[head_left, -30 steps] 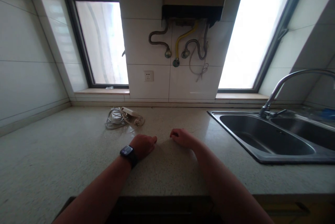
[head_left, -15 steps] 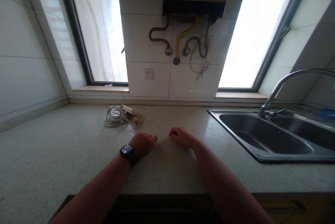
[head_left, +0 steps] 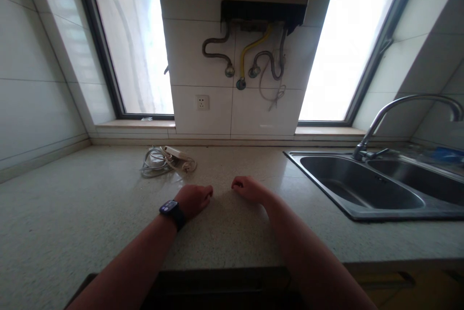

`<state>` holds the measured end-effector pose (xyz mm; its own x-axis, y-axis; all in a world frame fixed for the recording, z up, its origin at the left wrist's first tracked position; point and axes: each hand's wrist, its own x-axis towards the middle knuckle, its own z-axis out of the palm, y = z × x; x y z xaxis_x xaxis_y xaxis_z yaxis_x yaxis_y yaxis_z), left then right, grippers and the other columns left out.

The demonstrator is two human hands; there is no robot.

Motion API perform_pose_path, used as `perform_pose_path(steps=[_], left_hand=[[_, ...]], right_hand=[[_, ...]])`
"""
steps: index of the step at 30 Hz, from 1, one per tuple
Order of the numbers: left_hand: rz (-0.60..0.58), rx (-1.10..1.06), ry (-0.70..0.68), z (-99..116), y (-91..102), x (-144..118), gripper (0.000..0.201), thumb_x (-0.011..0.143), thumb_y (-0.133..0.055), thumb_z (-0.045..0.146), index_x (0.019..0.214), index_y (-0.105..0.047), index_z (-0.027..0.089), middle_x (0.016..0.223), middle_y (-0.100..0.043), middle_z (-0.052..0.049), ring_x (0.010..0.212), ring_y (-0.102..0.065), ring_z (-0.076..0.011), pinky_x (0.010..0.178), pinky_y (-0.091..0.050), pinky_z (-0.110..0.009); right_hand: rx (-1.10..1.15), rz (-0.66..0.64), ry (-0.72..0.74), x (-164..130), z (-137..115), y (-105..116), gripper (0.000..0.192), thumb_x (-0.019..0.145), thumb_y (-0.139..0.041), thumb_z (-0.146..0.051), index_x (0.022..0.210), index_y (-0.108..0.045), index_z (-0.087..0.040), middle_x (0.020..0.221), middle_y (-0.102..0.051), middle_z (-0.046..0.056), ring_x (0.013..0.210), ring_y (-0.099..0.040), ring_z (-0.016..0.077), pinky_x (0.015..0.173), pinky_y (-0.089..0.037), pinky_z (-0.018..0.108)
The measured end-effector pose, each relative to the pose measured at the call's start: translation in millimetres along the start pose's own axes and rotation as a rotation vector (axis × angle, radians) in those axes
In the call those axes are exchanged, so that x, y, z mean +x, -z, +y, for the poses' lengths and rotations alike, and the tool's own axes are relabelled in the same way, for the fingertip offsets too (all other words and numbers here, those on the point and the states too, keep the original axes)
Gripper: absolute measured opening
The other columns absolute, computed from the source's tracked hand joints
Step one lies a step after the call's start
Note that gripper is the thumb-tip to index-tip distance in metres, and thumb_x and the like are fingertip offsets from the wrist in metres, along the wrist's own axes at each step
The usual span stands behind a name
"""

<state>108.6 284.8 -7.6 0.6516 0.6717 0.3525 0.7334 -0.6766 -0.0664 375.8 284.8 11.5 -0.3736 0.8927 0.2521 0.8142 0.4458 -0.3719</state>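
The left hand [head_left: 195, 200] and right hand [head_left: 250, 188] rest apart on the speckled countertop [head_left: 90, 218] — fingers curled (whether clenched, I cannot tell). The coiled white cable [head_left: 154, 172] lies untouched beyond the left — nothing visibly begun.

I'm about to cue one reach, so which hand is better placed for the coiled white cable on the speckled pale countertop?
Likely the left hand, wearing a black square-faced watch: it is nearer the coiled white cable; the right hand lies farther off, toward the double-bowl steel sink.
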Motion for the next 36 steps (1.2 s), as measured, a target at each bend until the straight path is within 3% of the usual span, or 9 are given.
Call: perform_pose_path(steps=[5, 12, 17, 22, 25, 30, 36], left_hand=[[0.046, -0.116, 0.019, -3.0, -0.2, -0.3, 0.018, 0.09, -0.046, 0.025, 0.097, -0.063, 0.023, 0.087, -0.069, -0.003, 0.077, -0.065, -0.0204, 0.066, -0.04, -0.031], [0.299, -0.34, 0.009, -15.8, -4.9, 2.2, 0.028, 0.089, -0.048, 0.019, 0.112, -0.063, 0.022, 0.11, -0.06, -0.008, 0.104, -0.058, -0.0208, 0.094, -0.045, -0.036], [0.346, -0.578, 0.074, -43.9, -19.5, 6.8, 0.034, 0.091, -0.048, 0.025, 0.121, -0.064, 0.022, 0.127, -0.055, -0.01, 0.118, -0.054, -0.0222, 0.098, -0.048, -0.037], [0.377, -0.75, 0.193, -71.6, -29.9, 6.8, 0.038, 0.089, -0.051, 0.033, 0.121, -0.066, 0.02, 0.14, -0.049, -0.012, 0.125, -0.052, -0.0255, 0.094, -0.052, -0.037], [0.362, -0.831, 0.264, -78.9, -32.5, 6.5, 0.043, 0.086, -0.053, 0.037, 0.12, -0.066, 0.016, 0.136, -0.055, -0.013, 0.122, -0.056, -0.0262, 0.097, -0.05, -0.038], [0.316, -0.854, 0.331, -79.8, -33.7, 5.8, 0.047, 0.085, -0.053, 0.041, 0.121, -0.066, 0.013, 0.107, -0.069, -0.012, 0.102, -0.066, -0.0256, 0.091, -0.05, -0.039], [0.295, -0.88, 0.362, -76.7, -31.1, 4.8, 0.043, 0.083, -0.053, 0.04, 0.113, -0.068, 0.014, 0.104, -0.071, -0.011, 0.098, -0.067, -0.0244, 0.087, -0.05, -0.036]], right_hand=[[0.001, 0.034, 0.045, 3.6, 5.5, -4.5, 0.02, 0.086, -0.055, -0.017, 0.097, -0.071, -0.018, 0.096, -0.07, 0.005, 0.087, -0.061, 0.015, 0.08, -0.042, 0.025], [-0.048, 0.183, 0.053, 5.9, 11.7, -9.3, 0.033, 0.084, -0.061, -0.018, 0.116, -0.068, -0.021, 0.126, -0.059, 0.008, 0.12, -0.049, 0.0206, 0.108, -0.032, 0.035], [-0.131, 0.188, -0.109, 5.5, 18.0, -8.5, 0.05, 0.087, -0.059, -0.026, 0.136, -0.056, -0.031, 0.151, -0.04, 0.005, 0.138, -0.035, 0.0251, 0.115, -0.024, 0.044], [-0.205, 0.199, -0.276, 4.2, 27.8, -4.1, 0.058, 0.089, -0.053, -0.034, 0.146, -0.044, -0.035, 0.158, -0.03, 0.003, 0.144, -0.029, 0.0284, 0.114, -0.023, 0.052], [-0.234, 0.212, -0.34, 3.3, 33.1, -1.5, 0.059, 0.089, -0.05, -0.035, 0.148, -0.042, -0.034, 0.159, -0.029, 0.004, 0.144, -0.029, 0.0283, 0.114, -0.023, 0.052], [-0.227, 0.143, -0.415, 1.8, 37.0, -1.0, 0.062, 0.091, -0.046, -0.037, 0.151, -0.036, -0.033, 0.16, -0.026, 0.006, 0.145, -0.028, 0.0286, 0.113, -0.023, 0.052], [-0.239, 0.014, -0.347, -1.6, 37.5, -2.8, 0.054, 0.091, -0.048, -0.043, 0.144, -0.048, -0.036, 0.157, -0.034, 0.004, 0.144, -0.03, 0.0295, 0.115, -0.017, 0.051]])
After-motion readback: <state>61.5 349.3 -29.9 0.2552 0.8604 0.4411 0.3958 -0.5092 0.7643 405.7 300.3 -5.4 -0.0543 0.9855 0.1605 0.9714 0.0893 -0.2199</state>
